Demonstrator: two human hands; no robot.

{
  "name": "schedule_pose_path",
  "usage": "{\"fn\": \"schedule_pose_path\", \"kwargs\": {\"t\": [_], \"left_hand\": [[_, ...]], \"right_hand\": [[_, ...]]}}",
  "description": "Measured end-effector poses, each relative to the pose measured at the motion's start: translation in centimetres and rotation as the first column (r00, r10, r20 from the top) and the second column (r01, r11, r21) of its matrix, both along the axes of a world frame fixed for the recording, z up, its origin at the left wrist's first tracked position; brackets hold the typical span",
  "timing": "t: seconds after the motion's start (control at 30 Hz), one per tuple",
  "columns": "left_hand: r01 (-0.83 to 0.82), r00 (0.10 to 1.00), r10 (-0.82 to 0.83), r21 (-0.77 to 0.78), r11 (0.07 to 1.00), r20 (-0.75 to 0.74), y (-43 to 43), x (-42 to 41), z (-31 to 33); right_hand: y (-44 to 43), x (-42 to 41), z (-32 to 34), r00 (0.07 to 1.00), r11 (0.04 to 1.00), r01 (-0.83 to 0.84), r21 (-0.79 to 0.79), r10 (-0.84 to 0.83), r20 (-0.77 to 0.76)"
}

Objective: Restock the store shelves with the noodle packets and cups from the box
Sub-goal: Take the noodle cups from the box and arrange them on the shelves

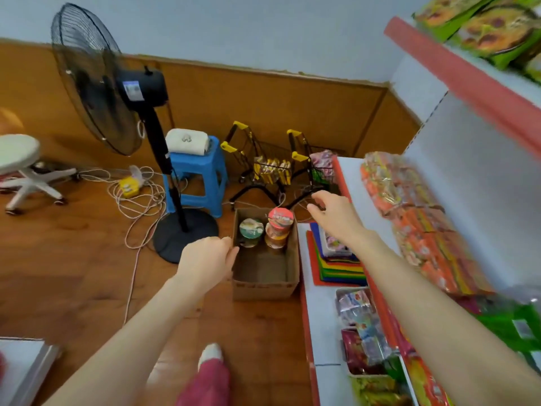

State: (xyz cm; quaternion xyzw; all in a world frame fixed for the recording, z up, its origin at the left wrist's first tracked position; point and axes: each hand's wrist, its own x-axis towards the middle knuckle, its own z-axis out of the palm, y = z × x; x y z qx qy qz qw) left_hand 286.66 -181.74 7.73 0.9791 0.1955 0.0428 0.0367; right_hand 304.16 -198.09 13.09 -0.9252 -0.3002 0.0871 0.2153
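On the floor right beside the bottom shelf (319, 306) there's the cardboard box (263, 285), and all I can see in it are cups bunched at the far end: a green-lidded cup (251, 228) and a red-lidded cup (280, 217) sitting on top of another one. No packets in there that I can spot. Why is one hand on the box and the other hanging in the air? — first poster

Looks like a brace-and-reach setup to me. The left hand (205, 259) has its fingers curled onto the left wall of the box, so I'd call that a grip on the rim. My guess is it's there to stop a light, nearly empty box from sliding or tipping on the wood floor. The right hand (333, 215) holds nothing, with its fingers loose and spread, and hovers over the far right corner just past the red lid. That's the shelf side, so it makes sense as the picking hand: grab a cup and swing it over. — second poster

And why park the box there? — first poster

Probably for short trips. It's almost touching the shelf edge, with noodle packets (409, 206) already piled on the level above. One thing I'd watch is the stacked pair. Lifting the top cup by its lid could knock over the one underneath, so pinching it round the sides seems safer. — second poster
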Motion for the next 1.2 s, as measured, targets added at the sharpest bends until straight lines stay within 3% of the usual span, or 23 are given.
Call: {"fn": "schedule_pose_path", "kwargs": {"t": [0.27, 0.57, 0.7, 0.87, 1.03, 1.2], "left_hand": [[0.019, 0.982, -0.034, -0.079, 0.997, -0.186, 10.5, 11.9, -8.2], [-0.014, 0.944, -0.067, -0.243, 0.970, -0.324, 17.3, 24.6, -17.0], [-0.076, 0.929, -0.037, -0.287, 0.955, -0.369, 19.5, 29.4, -23.8], [-0.120, 0.909, -0.015, -0.297, 0.947, -0.416, 21.7, 33.0, -33.8], [-0.126, 0.949, 0.005, -0.364, 0.923, -0.316, 24.2, 35.6, -43.7], [-0.035, 0.971, -0.058, -0.383, 0.923, -0.230, 25.2, 36.7, -52.0]], "right_hand": [[8.5, 10.2, -8.7, 0.978, 0.987, 0.143, -0.068, -0.152, -0.146], [13.0, 18.4, -21.0, 0.883, 0.960, 0.244, -0.137, -0.278, -0.379], [15.3, 21.7, -29.2, 0.819, 0.951, 0.268, -0.153, -0.309, -0.484], [19.2, 24.3, -41.7, 0.692, 0.918, 0.344, -0.198, -0.390, -0.607], [23.5, 25.8, -55.3, 0.572, 0.864, 0.428, -0.264, -0.485, -0.661], [27.4, 27.1, -66.7, 0.355, 0.732, 0.627, -0.267, -0.574, -0.738]]}}
